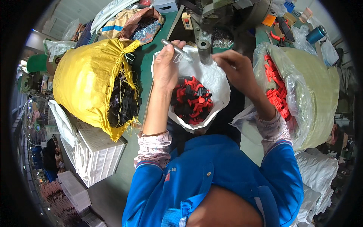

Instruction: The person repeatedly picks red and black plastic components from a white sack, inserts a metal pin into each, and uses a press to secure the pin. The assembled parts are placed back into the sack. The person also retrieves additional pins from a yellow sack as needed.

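My left hand [166, 66] is closed round a slim grey metal rod [172, 45], which slants down to the right across the fingers; its lower end blurs into something pale. Close by stands the machine's round metal post [204, 51] with a hole in its top. My right hand [236, 68] is just right of that post, fingers bent and smeared by motion, so what it may hold cannot be made out. Below both hands is an open white sack [221, 89], with red and black plastic clip-like parts [193, 100] lying inside.
A yellow sack [81, 81] of black parts lies at left. At right, a clear-lined pale green sack [321, 90] holds red plastic parts [278, 98]. Behind are a paper bag [117, 24] of small metal pieces, the dark machine [223, 13] and a blue cylinder [316, 34].
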A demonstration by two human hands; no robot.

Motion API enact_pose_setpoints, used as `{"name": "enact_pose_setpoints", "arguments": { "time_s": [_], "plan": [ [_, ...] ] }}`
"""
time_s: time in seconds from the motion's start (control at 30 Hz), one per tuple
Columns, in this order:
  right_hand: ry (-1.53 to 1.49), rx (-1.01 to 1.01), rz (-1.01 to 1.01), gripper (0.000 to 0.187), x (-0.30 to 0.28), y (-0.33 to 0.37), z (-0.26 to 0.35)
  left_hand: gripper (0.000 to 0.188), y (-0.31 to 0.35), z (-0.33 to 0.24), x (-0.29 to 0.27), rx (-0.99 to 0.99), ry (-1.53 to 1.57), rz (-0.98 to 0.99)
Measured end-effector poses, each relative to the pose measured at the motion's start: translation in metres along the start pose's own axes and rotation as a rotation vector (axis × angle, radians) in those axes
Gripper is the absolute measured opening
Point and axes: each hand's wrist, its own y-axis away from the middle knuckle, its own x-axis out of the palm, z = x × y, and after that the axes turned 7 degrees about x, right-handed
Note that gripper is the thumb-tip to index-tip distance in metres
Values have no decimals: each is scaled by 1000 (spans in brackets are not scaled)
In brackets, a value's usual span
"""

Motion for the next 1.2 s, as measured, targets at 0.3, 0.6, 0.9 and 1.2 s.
{"name": "enact_pose_setpoints", "arguments": {
  "time_s": [0.3, 0.6, 0.9, 1.2],
  "plan": [
    [-187, 329, 22, 16, 28, 73, -22, 20, -2, 18, -9, 267, -966, 32],
    [-192, 388, -24, 13, 32, 106, -46, 17, -35, 37, -11, 715, -1652, 401],
    [-274, 420, 67, 13, 38, 103, -51, 16, -31, 35, 0, 764, -1439, 186],
    [-208, 410, -7, 13, 43, 107, -54, 18, -8, 31, -18, 449, -1258, 186]
  ]
}}
